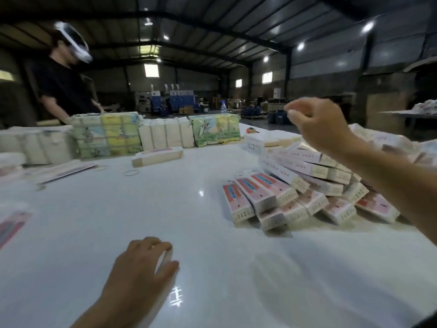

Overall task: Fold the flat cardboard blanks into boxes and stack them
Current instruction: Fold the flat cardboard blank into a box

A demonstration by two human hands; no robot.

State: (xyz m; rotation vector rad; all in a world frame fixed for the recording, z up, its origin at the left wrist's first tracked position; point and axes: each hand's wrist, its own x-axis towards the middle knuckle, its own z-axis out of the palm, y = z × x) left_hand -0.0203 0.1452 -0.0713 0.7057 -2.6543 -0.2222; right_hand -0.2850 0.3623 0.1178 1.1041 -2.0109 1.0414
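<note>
A heap of folded pink-and-white boxes (305, 185) lies on the right side of the white table (165, 209). My right hand (316, 124) hangs in the air above the heap, fingers loosely curled, holding nothing. My left hand (139, 263) is low over the near table, fingers relaxed and curved, with nothing in it. A stack of flat blanks (157, 156) lies in the middle of the table. More flat blanks lie at the left edge (11, 226) and far left (61, 171).
Tied bundles of printed blanks (106, 136) and white bundles (165, 136) line the far side. Rubber bands (131, 172) lie loose on the table. A person in a black shirt (61, 84) stands at the far left. A water bottle (223, 107) stands behind.
</note>
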